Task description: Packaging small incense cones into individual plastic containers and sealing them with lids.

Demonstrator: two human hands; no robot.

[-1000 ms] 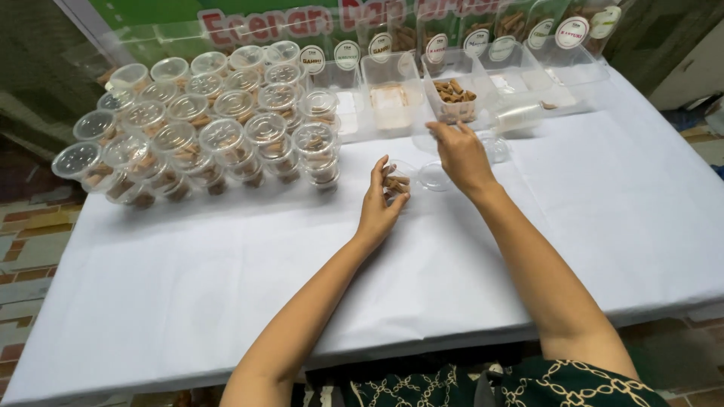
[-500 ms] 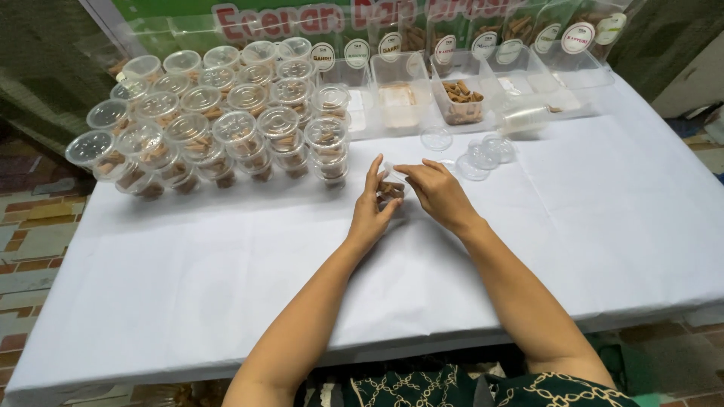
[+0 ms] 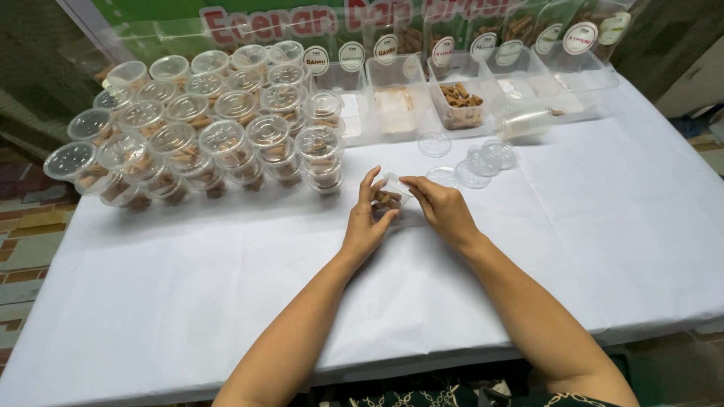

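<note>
Hands (image 3: 367,224) around small round clear plastic cup (image 3: 389,197)

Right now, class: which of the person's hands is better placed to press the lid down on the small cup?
Probably the right hand: its fingertips already rest on the clear lid, while the left hand wraps the cup.

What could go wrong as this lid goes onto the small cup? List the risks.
The small cup is pinched between left hand and right hand; pressing the tilted lid unevenly might squash it, spilling the brown sticks. The stacked cups stand close by the left hand; a nudge might topple them.
</note>
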